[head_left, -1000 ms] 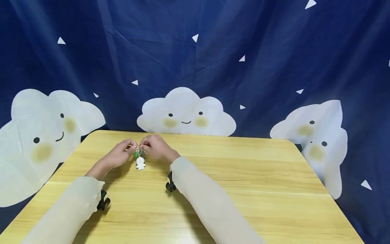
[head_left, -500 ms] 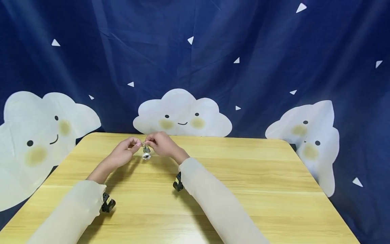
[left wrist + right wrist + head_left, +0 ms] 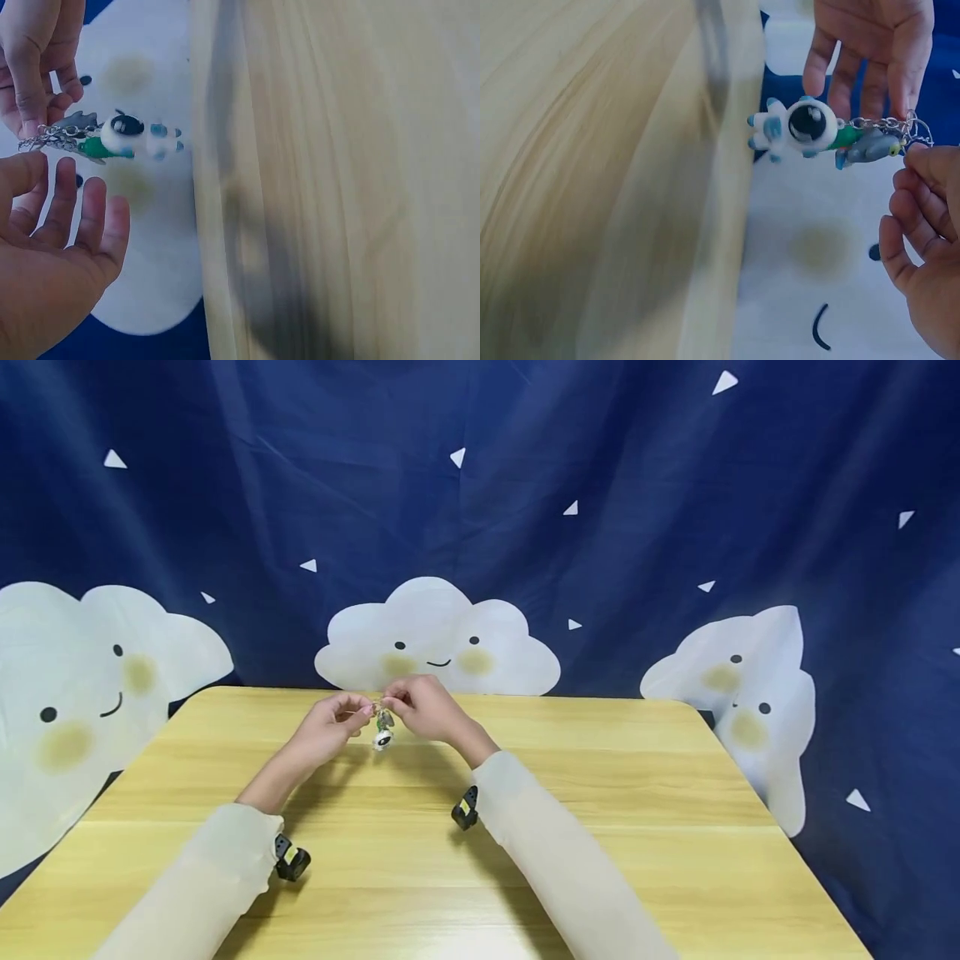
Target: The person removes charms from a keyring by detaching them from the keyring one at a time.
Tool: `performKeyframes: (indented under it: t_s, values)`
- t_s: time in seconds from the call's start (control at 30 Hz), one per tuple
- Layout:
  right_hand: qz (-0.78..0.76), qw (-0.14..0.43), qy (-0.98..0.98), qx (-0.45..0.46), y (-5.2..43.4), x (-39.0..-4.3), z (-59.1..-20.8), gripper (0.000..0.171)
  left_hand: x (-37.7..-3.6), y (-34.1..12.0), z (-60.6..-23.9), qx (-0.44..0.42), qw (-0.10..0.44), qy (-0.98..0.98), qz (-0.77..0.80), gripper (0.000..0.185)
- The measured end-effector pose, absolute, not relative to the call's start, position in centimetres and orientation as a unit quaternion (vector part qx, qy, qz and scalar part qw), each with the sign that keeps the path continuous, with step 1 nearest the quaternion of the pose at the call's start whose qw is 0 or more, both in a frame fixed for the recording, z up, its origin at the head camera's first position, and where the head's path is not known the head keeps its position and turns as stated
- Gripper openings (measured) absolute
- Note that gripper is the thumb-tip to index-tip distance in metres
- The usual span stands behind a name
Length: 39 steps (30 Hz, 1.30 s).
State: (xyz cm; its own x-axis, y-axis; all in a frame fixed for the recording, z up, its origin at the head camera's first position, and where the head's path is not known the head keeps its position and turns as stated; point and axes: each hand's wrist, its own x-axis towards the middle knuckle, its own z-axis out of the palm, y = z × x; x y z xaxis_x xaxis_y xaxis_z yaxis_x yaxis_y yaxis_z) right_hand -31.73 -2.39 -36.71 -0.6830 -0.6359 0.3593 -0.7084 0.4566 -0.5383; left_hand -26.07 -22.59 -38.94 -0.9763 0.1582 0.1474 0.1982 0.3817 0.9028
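Note:
A keychain (image 3: 383,732) hangs between both hands above the far part of the wooden table (image 3: 600,793). It carries a white astronaut figure (image 3: 804,126), a green piece and a grey shark charm (image 3: 870,146) on a short chain and ring. My right hand (image 3: 397,703) pinches the ring end with curled fingers (image 3: 919,169). My left hand (image 3: 358,710) is held beside it with its fingers (image 3: 870,67) straight, one fingertip by the ring; contact is unclear. In the left wrist view the astronaut (image 3: 127,135) dangles clear of the table edge, above my left palm (image 3: 52,255).
Black wrist camera mounts (image 3: 291,862) (image 3: 465,808) sit at the cuffs of pale sleeves. A dark blue cloth backdrop (image 3: 525,485) with white smiling clouds hangs right behind the table's far edge. Bare wood spreads to the right and toward me.
Both hands have moved right and farther from me with the keychain. The astronaut, which hung low by the tabletop, is now raised clear of it.

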Motion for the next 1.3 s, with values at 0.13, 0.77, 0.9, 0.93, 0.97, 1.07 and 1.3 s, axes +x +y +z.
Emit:
performKeyframes:
  t_s: [0.13, 0.77, 0.9, 0.93, 0.97, 1.07, 1.3]
  values:
    - [0.345, 0.063, -0.850, 0.394, -1.0, -31.3, -36.3, 0.014, -26.1, -21.5, -39.0, -0.112, 0.012, -0.816, -0.566, 0.026]
    - [0.346, 0.121, -0.854, 0.370, 5.2, -29.3, -36.4, 0.014, -26.3, -15.3, -38.8, -0.147, 0.041, -0.831, -0.535, 0.023]
    - [0.360, 0.129, -0.850, 0.362, 6.6, -28.9, -36.7, 0.013, -26.2, -14.0, -38.8, -0.161, 0.055, -0.829, -0.533, 0.022]
    - [0.362, 0.132, -0.850, 0.360, 6.9, -28.9, -36.8, 0.012, -26.1, -13.7, -38.8, -0.165, 0.058, -0.826, -0.536, 0.021]
    - [0.363, 0.135, -0.849, 0.359, 7.2, -28.8, -36.8, 0.012, -26.1, -13.4, -38.8, -0.169, 0.061, -0.823, -0.538, 0.020]
    - [0.368, 0.142, -0.848, 0.355, 8.2, -28.6, -37.1, 0.010, -26.2, -12.5, -38.8, -0.182, 0.068, -0.817, -0.542, 0.017]
    - [0.371, 0.148, -0.849, 0.346, 10.0, -28.1, -37.3, 0.010, -26.0, -10.6, -38.7, -0.197, 0.076, -0.818, -0.535, 0.013]
